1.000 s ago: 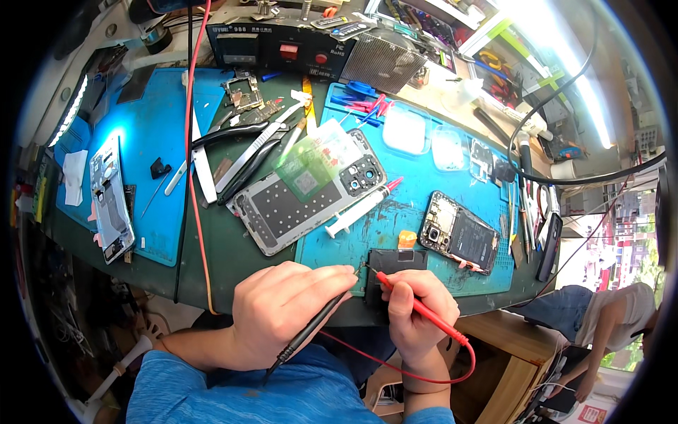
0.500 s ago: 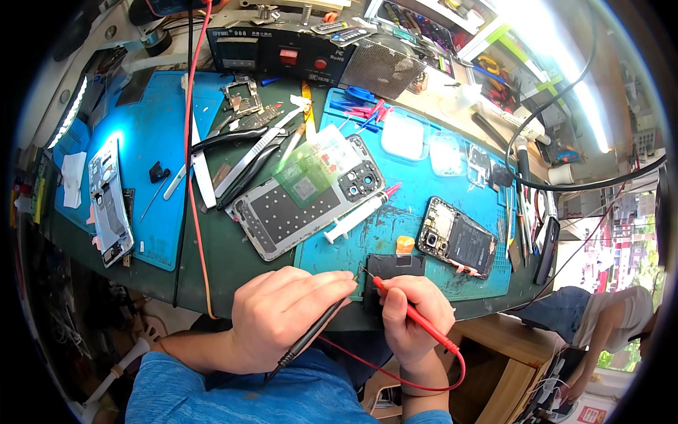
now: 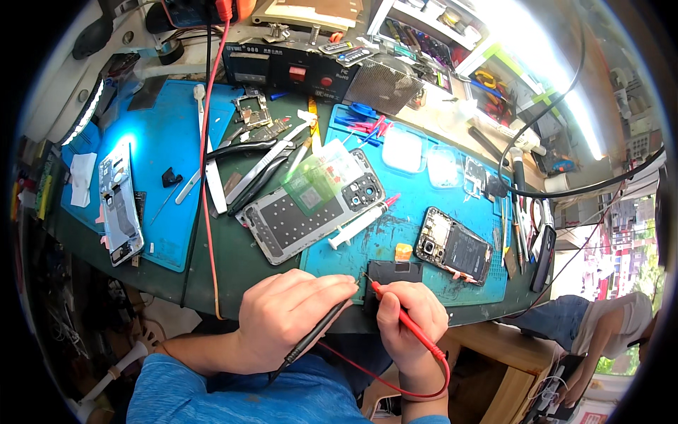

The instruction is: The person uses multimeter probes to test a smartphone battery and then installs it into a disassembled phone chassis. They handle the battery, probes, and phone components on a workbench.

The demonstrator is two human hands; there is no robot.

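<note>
My left hand (image 3: 289,318) grips a black test probe (image 3: 318,332), its tip pointing toward a small black part (image 3: 395,271) at the near edge of the blue mat (image 3: 424,212). The red test probe (image 3: 402,318) is held in my right hand (image 3: 409,325), and its tip touches that same black part. A red lead (image 3: 381,378) loops below both hands. Just above the black part lies a small orange piece (image 3: 403,251).
An opened phone (image 3: 455,247) lies right of the hands, a grey phone back cover (image 3: 311,212) with a syringe (image 3: 364,220) sits above them. Tweezers (image 3: 247,177), a phone frame (image 3: 120,205), a black bench power unit (image 3: 296,71) and another person (image 3: 600,332) at the right.
Both hands have stayed on the probes and shifted slightly; the probe tips have closed in on the small black part. The view has tilted a little.
</note>
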